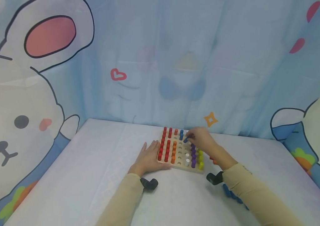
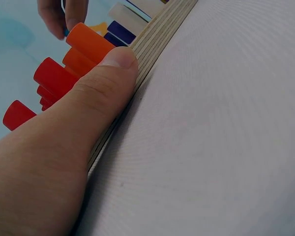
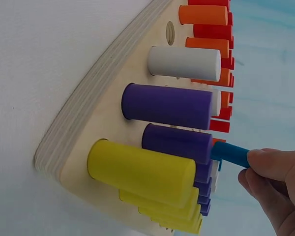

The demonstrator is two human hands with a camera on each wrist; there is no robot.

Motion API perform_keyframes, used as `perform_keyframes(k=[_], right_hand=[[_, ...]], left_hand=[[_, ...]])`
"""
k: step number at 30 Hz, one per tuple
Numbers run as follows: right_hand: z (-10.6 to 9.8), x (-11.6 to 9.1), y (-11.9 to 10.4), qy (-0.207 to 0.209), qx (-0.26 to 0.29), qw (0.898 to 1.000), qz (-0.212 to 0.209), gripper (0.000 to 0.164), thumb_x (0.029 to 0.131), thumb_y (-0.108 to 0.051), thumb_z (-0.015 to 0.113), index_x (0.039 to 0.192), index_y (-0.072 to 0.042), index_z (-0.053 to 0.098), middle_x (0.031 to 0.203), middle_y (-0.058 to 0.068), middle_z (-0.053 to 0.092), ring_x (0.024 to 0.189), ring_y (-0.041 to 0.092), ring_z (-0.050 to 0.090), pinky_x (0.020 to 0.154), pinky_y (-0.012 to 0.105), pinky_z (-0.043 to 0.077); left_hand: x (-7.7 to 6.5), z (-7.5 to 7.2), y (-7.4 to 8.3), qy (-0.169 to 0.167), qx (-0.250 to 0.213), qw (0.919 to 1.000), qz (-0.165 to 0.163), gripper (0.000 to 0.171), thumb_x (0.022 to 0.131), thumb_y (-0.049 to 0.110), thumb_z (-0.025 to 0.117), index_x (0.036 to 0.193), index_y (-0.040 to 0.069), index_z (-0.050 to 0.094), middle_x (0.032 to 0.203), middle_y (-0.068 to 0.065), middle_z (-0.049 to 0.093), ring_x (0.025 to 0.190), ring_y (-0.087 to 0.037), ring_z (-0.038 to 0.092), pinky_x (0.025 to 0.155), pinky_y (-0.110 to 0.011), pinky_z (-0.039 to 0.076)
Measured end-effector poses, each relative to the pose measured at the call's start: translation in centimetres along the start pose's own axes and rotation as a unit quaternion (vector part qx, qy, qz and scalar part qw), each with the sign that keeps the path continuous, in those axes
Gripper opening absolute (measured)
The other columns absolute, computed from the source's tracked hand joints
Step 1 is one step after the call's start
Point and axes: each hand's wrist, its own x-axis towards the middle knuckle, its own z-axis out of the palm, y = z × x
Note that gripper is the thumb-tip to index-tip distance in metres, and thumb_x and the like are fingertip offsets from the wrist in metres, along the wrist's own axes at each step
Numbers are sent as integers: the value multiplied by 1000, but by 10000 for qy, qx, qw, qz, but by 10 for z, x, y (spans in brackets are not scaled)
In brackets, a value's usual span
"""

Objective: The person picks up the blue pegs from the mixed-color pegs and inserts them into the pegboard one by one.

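Observation:
A wooden pegboard (image 1: pixel 195 170) lies on the table, with columns of red (image 1: pixel 166 157), orange (image 1: pixel 173 159), white (image 1: pixel 187 162), purple (image 3: pixel 167 105) and yellow pegs (image 3: pixel 142 169) standing in it. Two blue pegs (image 1: pixel 181 137) stand near its far edge, with bare holes in front of them. My left hand (image 1: pixel 147 158) rests at the board's near left corner, its thumb along the front edge and its fingers straight beside the left side. Between thumb and fingertips, my right hand (image 1: pixel 203 139) pinches a blue peg (image 3: pixel 230 153) above the far half of the board.
Several loose blue pegs (image 1: pixel 231 192) lie on the table at the front right, partly hidden by the right sleeve (image 1: pixel 258 194). A few orange and red pegs (image 1: pixel 214 162) lie right of the board, behind the right forearm. A printed curtain (image 1: pixel 137 103) hangs behind the table.

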Motion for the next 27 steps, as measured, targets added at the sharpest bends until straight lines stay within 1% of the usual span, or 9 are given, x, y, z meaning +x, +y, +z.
perform_keyframes(k=[7, 13, 18, 27], right_hand=[[8, 5, -1, 82, -50, 9999, -50, 14, 83, -4, 70, 97, 0, 72, 93, 13, 72, 86, 25, 69, 74, 35, 58], [13, 10, -1, 54, -180, 9998, -120, 11, 83, -6, 71, 93, -1, 72, 90, 12, 71, 82, 24, 68, 71, 34, 58], [16, 13, -3, 99, -326, 9992, -200, 9, 82, -6, 71, 90, -2, 73, 88, 10, 70, 81, 22, 67, 72, 34, 57], [17, 18, -6, 79, -443, 9984, -345, 11, 81, -2, 72, 91, 0, 73, 90, 11, 70, 82, 24, 66, 73, 35, 57]], left_hand=[[-2, 0, 0, 37, -21, 10000, 26, 121, 66, 88, 48, 153, 10, 17, 160, -4, 18, 149, -16, 9, 122, -44, 1], [-1, 0, 0, 41, 55, 10000, 47, 121, 66, 89, 47, 153, 10, 17, 160, -4, 18, 149, -16, 9, 122, -44, 1], [-1, 0, 0, 37, 84, 9999, 41, 122, 66, 89, 46, 153, 9, 16, 160, -4, 18, 149, -16, 9, 122, -45, 1], [0, -1, 0, 8, 13, 10000, 45, 122, 66, 88, 47, 152, 8, 16, 160, -5, 17, 149, -16, 9, 122, -44, -1]])
